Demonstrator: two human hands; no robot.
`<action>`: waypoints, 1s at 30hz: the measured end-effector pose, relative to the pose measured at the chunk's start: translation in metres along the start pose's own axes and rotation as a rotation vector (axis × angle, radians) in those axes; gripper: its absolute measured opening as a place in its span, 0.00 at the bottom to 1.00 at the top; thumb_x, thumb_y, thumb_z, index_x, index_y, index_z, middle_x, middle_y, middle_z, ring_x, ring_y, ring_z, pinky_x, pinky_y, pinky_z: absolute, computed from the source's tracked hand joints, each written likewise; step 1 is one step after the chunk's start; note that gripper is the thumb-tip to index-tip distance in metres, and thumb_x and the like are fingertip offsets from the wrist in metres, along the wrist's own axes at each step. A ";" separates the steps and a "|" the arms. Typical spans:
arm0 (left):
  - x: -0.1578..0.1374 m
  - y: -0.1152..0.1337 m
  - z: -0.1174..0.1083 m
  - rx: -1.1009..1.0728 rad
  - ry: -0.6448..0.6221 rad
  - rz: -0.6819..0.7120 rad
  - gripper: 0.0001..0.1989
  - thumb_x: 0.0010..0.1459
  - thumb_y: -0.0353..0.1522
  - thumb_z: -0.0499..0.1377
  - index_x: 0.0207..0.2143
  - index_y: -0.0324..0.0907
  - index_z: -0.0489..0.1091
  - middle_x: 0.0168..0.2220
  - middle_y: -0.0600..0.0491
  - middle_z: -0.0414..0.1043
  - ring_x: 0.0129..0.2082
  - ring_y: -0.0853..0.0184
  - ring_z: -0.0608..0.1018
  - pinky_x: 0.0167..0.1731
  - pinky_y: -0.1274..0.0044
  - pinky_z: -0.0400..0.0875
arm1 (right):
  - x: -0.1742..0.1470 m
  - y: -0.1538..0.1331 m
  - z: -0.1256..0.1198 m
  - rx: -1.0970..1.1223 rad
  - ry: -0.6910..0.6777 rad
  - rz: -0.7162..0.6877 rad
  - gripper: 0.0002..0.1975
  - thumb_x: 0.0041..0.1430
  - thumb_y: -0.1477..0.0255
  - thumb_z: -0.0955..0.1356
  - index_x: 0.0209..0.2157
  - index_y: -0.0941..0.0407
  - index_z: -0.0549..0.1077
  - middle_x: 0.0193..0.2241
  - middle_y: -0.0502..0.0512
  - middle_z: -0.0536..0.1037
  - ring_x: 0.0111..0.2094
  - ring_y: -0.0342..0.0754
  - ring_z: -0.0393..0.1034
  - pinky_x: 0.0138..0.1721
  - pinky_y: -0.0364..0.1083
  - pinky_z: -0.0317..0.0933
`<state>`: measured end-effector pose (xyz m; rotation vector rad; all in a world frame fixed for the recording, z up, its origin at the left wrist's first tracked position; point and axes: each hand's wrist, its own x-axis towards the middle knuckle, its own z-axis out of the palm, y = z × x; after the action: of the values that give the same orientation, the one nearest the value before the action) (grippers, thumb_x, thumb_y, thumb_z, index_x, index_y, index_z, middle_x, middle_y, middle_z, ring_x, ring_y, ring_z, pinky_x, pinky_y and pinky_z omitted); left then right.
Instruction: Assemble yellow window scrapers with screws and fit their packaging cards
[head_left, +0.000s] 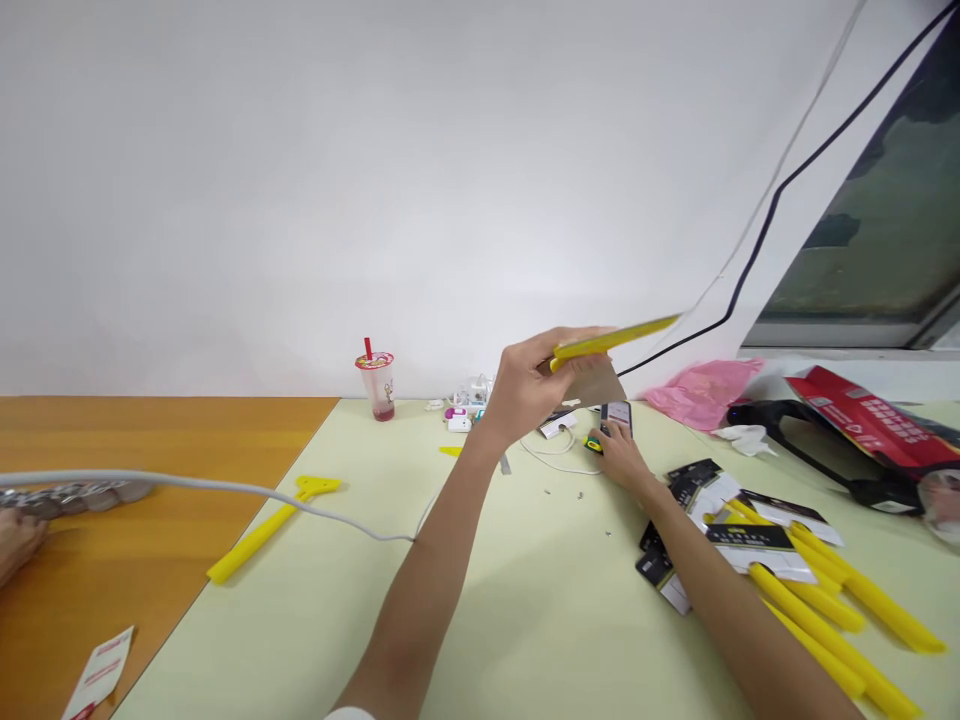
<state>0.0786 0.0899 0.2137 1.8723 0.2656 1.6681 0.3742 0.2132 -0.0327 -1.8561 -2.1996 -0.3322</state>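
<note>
My left hand is raised above the table, its fingers closed round a flat yellow piece with a long thin edge. A grey-beige flat sheet hangs below that piece; I cannot tell whether the two are joined. Farther down, my right hand reaches over the table with fingers stretched out, touching the lower part of a phone. Beside its fingertips lies a small green-and-yellow object, its kind unclear.
Yellow-handled tools and black-and-white packaging cards lie at right. Another yellow tool lies left. A plastic cup stands by the wall. A grey cable crosses at left, near another person's hand. A red bag sits far right.
</note>
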 end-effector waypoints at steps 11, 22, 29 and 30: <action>-0.017 0.018 -0.006 0.122 -0.083 0.046 0.12 0.74 0.40 0.66 0.55 0.52 0.86 0.54 0.50 0.86 0.50 0.61 0.85 0.40 0.74 0.76 | 0.001 0.000 0.003 0.021 -0.033 0.057 0.21 0.70 0.77 0.66 0.61 0.55 0.78 0.68 0.72 0.70 0.71 0.69 0.60 0.66 0.62 0.63; -0.016 0.002 0.000 0.057 -0.024 -0.066 0.16 0.66 0.47 0.73 0.49 0.48 0.88 0.46 0.49 0.87 0.44 0.60 0.85 0.46 0.69 0.80 | 0.003 0.005 0.009 0.047 0.012 0.034 0.24 0.63 0.79 0.67 0.59 0.55 0.78 0.70 0.72 0.69 0.72 0.69 0.61 0.65 0.63 0.65; -0.016 -0.009 0.000 -0.002 0.021 -0.127 0.20 0.61 0.48 0.76 0.48 0.46 0.88 0.43 0.48 0.86 0.43 0.60 0.85 0.42 0.70 0.80 | 0.006 0.005 0.007 0.091 0.033 0.034 0.20 0.64 0.77 0.67 0.57 0.56 0.76 0.71 0.73 0.64 0.67 0.66 0.70 0.65 0.58 0.66; -0.016 -0.008 0.001 -0.003 0.016 -0.129 0.20 0.61 0.48 0.76 0.48 0.46 0.88 0.44 0.48 0.86 0.43 0.59 0.85 0.42 0.70 0.80 | 0.006 0.005 0.006 0.092 0.030 0.032 0.20 0.65 0.77 0.67 0.57 0.56 0.76 0.71 0.73 0.64 0.67 0.66 0.70 0.65 0.58 0.66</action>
<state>0.0782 0.0881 0.1956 1.8010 0.3819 1.5962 0.3779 0.2218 -0.0367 -1.8233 -2.1261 -0.2473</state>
